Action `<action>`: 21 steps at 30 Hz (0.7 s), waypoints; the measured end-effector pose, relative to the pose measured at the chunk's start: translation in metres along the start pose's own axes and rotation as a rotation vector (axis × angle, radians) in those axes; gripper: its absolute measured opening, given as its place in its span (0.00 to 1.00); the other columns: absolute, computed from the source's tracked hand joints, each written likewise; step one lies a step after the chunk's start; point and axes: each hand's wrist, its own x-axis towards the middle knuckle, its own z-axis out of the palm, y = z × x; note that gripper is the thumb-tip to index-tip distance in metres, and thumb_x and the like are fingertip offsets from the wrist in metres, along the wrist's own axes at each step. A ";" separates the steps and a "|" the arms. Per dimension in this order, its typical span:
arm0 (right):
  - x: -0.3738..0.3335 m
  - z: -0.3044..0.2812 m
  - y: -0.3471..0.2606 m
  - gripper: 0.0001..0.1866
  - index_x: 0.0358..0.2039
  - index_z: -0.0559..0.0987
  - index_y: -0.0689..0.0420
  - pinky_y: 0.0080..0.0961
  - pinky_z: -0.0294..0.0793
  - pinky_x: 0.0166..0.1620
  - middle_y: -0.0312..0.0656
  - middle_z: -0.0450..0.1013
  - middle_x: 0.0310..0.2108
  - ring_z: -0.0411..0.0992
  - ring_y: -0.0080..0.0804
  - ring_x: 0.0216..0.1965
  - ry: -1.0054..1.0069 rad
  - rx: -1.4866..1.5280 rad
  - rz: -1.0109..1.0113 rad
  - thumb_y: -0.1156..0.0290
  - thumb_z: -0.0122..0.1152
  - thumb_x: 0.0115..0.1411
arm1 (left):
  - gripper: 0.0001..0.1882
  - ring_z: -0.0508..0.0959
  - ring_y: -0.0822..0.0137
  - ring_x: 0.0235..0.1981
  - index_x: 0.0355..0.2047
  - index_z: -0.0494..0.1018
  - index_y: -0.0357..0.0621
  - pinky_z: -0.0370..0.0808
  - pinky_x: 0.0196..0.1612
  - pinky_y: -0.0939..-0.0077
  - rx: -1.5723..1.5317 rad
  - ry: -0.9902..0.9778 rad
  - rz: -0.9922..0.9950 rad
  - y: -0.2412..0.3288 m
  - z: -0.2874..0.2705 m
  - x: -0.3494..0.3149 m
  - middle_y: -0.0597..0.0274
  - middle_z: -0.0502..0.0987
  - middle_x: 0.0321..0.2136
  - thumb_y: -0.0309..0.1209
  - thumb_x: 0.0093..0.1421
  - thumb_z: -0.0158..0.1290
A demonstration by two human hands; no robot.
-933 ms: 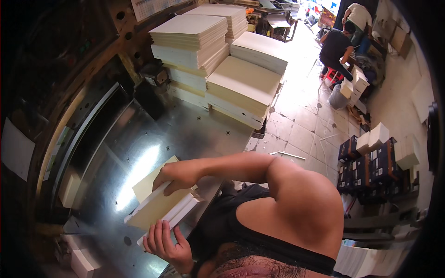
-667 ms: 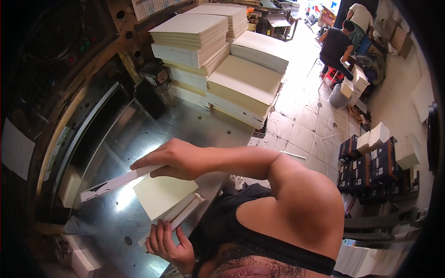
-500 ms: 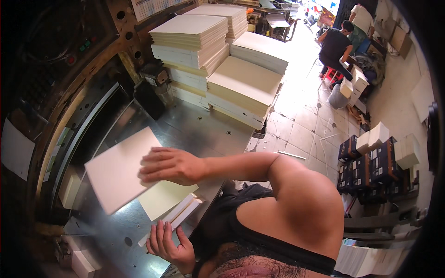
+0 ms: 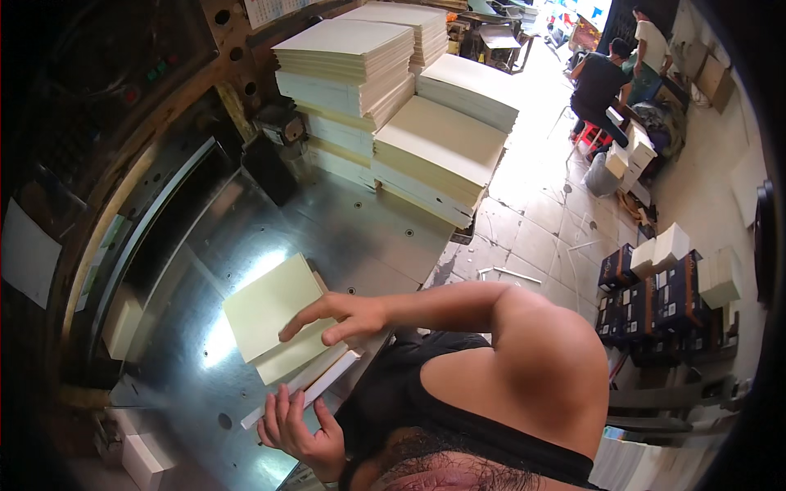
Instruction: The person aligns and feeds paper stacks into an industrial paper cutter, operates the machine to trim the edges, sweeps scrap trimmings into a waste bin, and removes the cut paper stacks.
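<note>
On the metal table (image 4: 319,233) lies a cream-topped block of paper sheets (image 4: 274,303). Another cream layer (image 4: 286,358) shows at its near side. My right hand (image 4: 348,317) hovers over or touches the block's right edge, thumb and fingers apart, holding nothing. Nearer my body is a long white bar (image 4: 332,374) with a narrow brown line along it. My left hand (image 4: 303,434) rests at the bar's lower end, fingers stretched across it and thumb spread; its palm side is partly hidden.
Tall paper stacks (image 4: 344,61) stand at the table's far end, with a lower stack (image 4: 442,147) beside them. A dark machine frame (image 4: 139,176) borders the left. Dark boxes (image 4: 647,290) sit on the floor at right. Two people (image 4: 602,86) are in the far background.
The pale block under my right hand has gone from its raised place at left; a cream-topped block now lies near the bar. My right hand has moved rightward and spread. My left hand stays put.
</note>
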 end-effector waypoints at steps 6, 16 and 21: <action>0.011 0.003 -0.033 0.28 0.58 0.78 0.62 0.37 0.76 0.54 0.50 0.79 0.52 0.79 0.43 0.51 -0.123 -0.172 0.210 0.58 0.69 0.61 | 0.15 0.74 0.48 0.60 0.43 0.76 0.47 0.57 0.65 0.44 0.000 0.005 -0.039 0.005 -0.004 0.004 0.57 0.80 0.55 0.44 0.66 0.59; 0.045 -0.024 -0.024 0.19 0.49 0.82 0.60 0.34 0.77 0.48 0.48 0.82 0.44 0.80 0.41 0.45 0.303 -0.344 0.107 0.72 0.68 0.57 | 0.18 0.76 0.55 0.56 0.47 0.78 0.47 0.57 0.65 0.44 0.021 0.003 -0.013 0.001 -0.004 -0.003 0.62 0.81 0.45 0.44 0.65 0.60; 0.056 -0.047 -0.003 0.15 0.46 0.82 0.60 0.32 0.76 0.49 0.47 0.81 0.41 0.79 0.39 0.45 0.473 -0.301 0.305 0.70 0.69 0.58 | 0.19 0.76 0.55 0.53 0.49 0.79 0.45 0.57 0.65 0.45 0.024 -0.010 0.006 0.001 -0.005 -0.001 0.61 0.80 0.42 0.43 0.64 0.59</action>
